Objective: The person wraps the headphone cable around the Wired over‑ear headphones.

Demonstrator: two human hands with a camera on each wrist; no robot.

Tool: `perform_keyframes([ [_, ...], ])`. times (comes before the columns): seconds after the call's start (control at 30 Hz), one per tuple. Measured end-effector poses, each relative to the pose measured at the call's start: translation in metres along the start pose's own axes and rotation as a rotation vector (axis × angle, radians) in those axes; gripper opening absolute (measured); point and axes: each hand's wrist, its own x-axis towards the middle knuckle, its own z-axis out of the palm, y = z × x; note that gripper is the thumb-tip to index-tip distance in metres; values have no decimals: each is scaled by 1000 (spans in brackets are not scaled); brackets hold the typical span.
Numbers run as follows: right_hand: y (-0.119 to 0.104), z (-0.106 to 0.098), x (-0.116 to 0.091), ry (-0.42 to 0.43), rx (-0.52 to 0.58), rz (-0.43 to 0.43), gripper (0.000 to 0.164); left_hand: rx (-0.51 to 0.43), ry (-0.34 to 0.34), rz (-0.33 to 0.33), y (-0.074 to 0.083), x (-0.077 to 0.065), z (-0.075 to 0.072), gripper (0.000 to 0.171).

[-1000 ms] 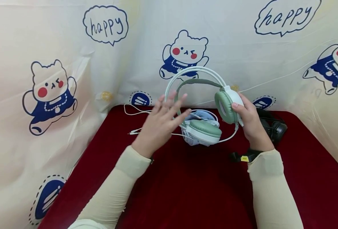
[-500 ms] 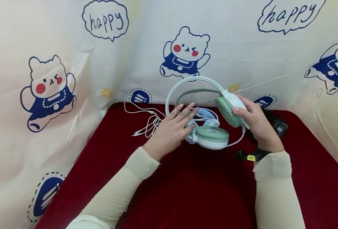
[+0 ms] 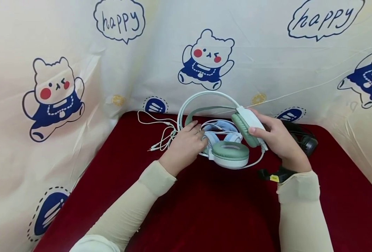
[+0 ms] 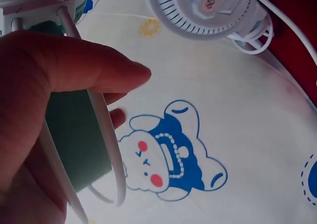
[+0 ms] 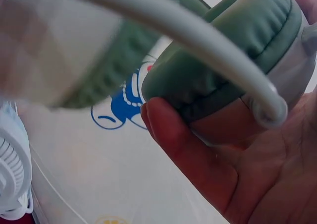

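A white headset with green ear pads (image 3: 231, 150) is held between both hands, its headband arching upward. My left hand (image 3: 183, 148) grips the headband near the lower-left ear cup; in the left wrist view the thumb (image 4: 99, 65) lies across the white band wires and green strap. My right hand (image 3: 277, 138) holds the other ear cup from outside, thumb by its green cushion (image 5: 223, 55). A white cord joins the two cups. Directly behind the held headset are light blue and white headphones (image 3: 222, 125), partly covered by it in the head view.
Loose white cable (image 3: 165, 134) with plugs lies left of the headsets on the dark red cloth (image 3: 224, 210). Black headphones (image 3: 309, 144) sit at the back right, partly behind my right hand. A printed curtain (image 3: 160, 42) hangs behind and along both sides.
My left hand, first spread with fingers apart in front of the headband, has come forward and closed round it. The green-padded headset has been lowered while my right hand keeps holding its cup.
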Motion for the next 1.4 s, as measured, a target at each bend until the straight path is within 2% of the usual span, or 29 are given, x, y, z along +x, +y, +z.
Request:
perform_keyframes([
  [0.1, 5, -3, -2, 15, 25, -6, 54, -43, 5, 9, -1, -1, -5, 16],
  [0.2, 9, -8, -4, 26, 29, -31, 51, -70, 34, 45, -4, -2, -11, 17],
  [0.37, 14, -20, -11, 26, 31, -72, 49, -43, 55, 86, -7, -4, -18, 24],
  [0.5, 12, -24, -14, -18, 8, -45, 51, -30, -5, 87, -4, -6, -19, 27],
  [0.6, 11, -23, -13, -43, -21, -23, 53, -24, -33, 66, -1, -6, -19, 20],
  [0.7, 10, -19, -11, -53, -31, -20, 53, -39, -1, 61, 3, -6, -20, 22],
  [0.83, 10, -14, -7, -47, -11, -33, 50, -74, 64, 101, 5, -6, -25, 26],
  [0.93, 12, -11, -5, -48, 21, -67, 49, -55, 73, 109, 5, -7, -27, 27],
  [1.07, 19, -6, -1, -80, 102, -136, 54, -43, 60, 93, 1, -10, -28, 26],
  [1.2, 24, 2, 3, -97, 304, -206, 67, -78, 45, 69, -5, -17, -32, 24],
  [1.3, 25, 6, 6, -102, 446, -259, 70, -92, 60, 61, -8, -20, -36, 23],
  [1.4, 22, 8, 10, -104, 498, -295, 72, -90, 96, 62, -11, -20, -38, 20],
])
